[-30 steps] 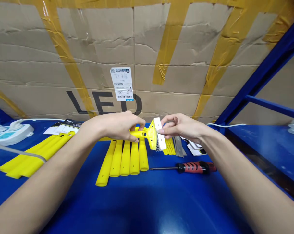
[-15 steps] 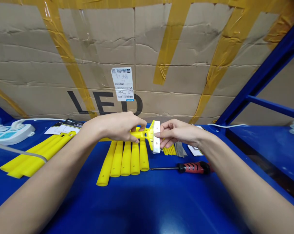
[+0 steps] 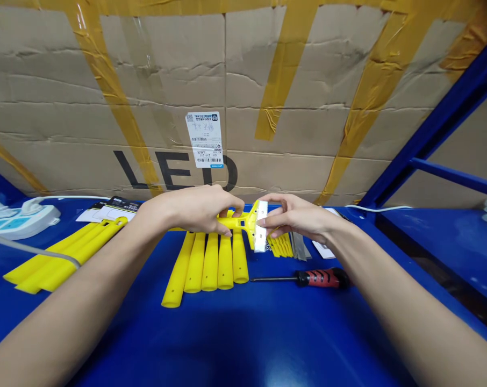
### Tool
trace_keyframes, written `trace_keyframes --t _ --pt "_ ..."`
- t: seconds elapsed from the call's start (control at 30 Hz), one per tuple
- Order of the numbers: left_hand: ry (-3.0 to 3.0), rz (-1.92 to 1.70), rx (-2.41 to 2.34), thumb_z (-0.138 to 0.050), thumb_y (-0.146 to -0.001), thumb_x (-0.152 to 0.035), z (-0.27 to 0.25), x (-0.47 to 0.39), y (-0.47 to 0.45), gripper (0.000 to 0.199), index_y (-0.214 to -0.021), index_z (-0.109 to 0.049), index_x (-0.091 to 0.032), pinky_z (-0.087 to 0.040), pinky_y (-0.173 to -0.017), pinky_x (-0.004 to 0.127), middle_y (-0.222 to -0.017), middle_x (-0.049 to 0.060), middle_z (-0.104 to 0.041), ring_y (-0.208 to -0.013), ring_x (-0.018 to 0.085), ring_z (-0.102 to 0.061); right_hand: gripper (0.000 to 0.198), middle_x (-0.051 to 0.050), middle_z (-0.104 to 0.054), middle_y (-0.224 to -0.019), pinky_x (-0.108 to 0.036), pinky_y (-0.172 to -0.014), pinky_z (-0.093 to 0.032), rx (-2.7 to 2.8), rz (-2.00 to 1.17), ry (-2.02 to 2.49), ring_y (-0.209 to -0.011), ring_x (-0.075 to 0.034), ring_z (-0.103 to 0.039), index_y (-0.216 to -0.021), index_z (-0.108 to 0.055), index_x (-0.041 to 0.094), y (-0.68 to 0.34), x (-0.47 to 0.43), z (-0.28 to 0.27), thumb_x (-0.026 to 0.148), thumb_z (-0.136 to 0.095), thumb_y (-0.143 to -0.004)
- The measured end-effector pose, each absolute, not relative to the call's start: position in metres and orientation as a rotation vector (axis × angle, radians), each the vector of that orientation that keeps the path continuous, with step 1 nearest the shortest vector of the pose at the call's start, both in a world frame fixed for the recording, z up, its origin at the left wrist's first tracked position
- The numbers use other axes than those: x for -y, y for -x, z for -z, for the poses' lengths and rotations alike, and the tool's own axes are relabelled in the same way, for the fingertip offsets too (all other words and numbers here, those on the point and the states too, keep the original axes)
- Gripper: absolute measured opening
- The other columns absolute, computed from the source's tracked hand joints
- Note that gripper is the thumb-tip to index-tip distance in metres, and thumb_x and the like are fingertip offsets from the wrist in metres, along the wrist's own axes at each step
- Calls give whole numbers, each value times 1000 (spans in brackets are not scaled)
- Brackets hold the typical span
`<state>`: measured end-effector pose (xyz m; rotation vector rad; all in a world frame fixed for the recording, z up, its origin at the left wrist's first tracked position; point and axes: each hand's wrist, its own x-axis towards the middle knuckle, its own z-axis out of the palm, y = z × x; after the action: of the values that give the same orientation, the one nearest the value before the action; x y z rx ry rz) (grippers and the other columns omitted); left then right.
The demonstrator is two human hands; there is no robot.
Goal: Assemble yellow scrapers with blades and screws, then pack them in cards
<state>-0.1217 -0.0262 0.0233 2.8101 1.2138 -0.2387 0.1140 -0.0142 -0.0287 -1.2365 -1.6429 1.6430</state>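
A yellow scraper (image 3: 249, 226) with a pale metal plate (image 3: 261, 228) across its head is held level above the blue table. My left hand (image 3: 205, 208) is closed round its handle, thumb below and fingers above. At the head, my right hand (image 3: 294, 217) pinches the plate, its thumb on the near face and its fingers behind. Below the scraper, several yellow handle tubes (image 3: 210, 263) lie side by side, their far ends partly hidden by my left hand. A screwdriver (image 3: 318, 278) with a red and black grip lies below my right hand.
Small yellow pieces (image 3: 281, 245) and thin grey blades (image 3: 299, 246) lie behind the screwdriver. More yellow handles (image 3: 66, 255) rest at left, near a white power strip (image 3: 26, 220) and printed cards (image 3: 112, 208). A large taped carton (image 3: 243, 97) stands behind the table; a blue frame post (image 3: 424, 126) rises at right.
The view has shifted very slightly. My right fingers have curled a little further behind the plate, whose tilt has changed slightly; both hands keep their hold on the scraper.
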Motion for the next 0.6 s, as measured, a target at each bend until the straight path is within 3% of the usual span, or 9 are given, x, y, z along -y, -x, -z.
trace_keyframes --t 0.17,0.27,0.33,0.43,0.5,0.6 --pt "-2764 232 -1237 -69 -87 -43 -22 24 123 31 -111 -64 -23 -36 -61 28 -90 4 -70 -73 19 -61 63 -7 -78 -89 -23 -68 -65 1604 -1648 1248 -69 -15 -74 -132 -56 20 -114 17 24 29 -87 -77" --pt "-2751 230 -1244 -70 -87 -42 -21 23 123 28 -106 -64 -23 -37 -62 28 -90 4 -70 -74 19 -61 56 -10 -78 -91 -25 -66 -64 1611 -1531 1339 -75 -18 -77 -130 -57 20 -118 16 21 45 -78 -85" --pt "-2746 231 -1251 -70 -87 -40 -21 22 123 26 -104 -64 -22 -38 -62 27 -93 4 -71 -76 19 -62 42 -11 -78 -88 -25 -62 -62 1704 -1294 1514 -75 -19 -76 -121 -60 20 -125 11 20 48 -70 -91" --pt "-2738 254 -1283 -72 -86 -38 -21 23 121 26 -104 -64 -21 -39 -63 27 -96 5 -71 -77 19 -62 17 -8 -76 -73 -28 -57 -59 1941 -874 1821 -67 -20 -74 -90 -65 20 -136 4 22 28 -78 -82" --pt "-2730 269 -1296 -73 -86 -36 -21 24 120 26 -104 -64 -20 -40 -63 27 -94 5 -71 -76 19 -62 19 -5 -71 -59 -31 -56 -58 2011 -809 1933 -62 -23 -73 -78 -64 21 -140 1 24 16 -81 -71" --pt "-2725 273 -1289 -72 -86 -36 -21 25 118 25 -104 -64 -21 -38 -61 27 -92 4 -71 -74 18 -61 23 -3 -68 -53 -33 -58 -58 2054 -850 2017 -61 -24 -73 -75 -64 21 -138 2 26 9 -79 -64"
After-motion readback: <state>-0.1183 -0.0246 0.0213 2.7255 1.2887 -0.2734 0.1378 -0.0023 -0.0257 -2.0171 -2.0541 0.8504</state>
